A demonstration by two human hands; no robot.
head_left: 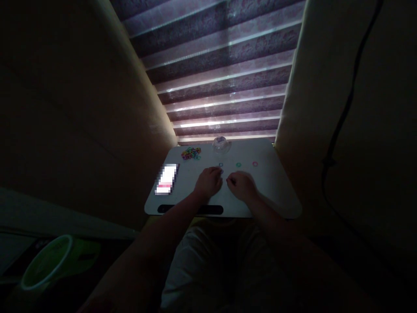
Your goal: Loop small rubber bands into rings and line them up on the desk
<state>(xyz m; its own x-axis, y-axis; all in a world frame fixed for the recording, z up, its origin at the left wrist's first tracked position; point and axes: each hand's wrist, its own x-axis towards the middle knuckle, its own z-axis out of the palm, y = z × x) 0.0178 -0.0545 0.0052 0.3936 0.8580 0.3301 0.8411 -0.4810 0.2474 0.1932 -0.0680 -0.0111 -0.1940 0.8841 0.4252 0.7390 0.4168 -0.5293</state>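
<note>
My left hand (208, 181) rests on the white table (276, 191) with its fingers closed in a pinch. A small bluish elastic band (222, 171) shows at its fingertips. Close to its right, my right hand (243, 185) is curled with thumb and fingers together; whether anything is in them is too dark to tell. Just beyond the hands, a blue elastic band (220, 164), a green band (239, 164) and a pink band (255, 164) lie apart in a row. A pile of mixed coloured bands (191, 153) sits at the back left.
A clear plastic container (220, 144) stands at the table's back edge. The phone (167, 179), its screen lit, lies at the left. A dark slot (208, 210) runs along the front edge. Pleated blinds (224, 87) hang behind; a green bin (48, 263) stands lower left.
</note>
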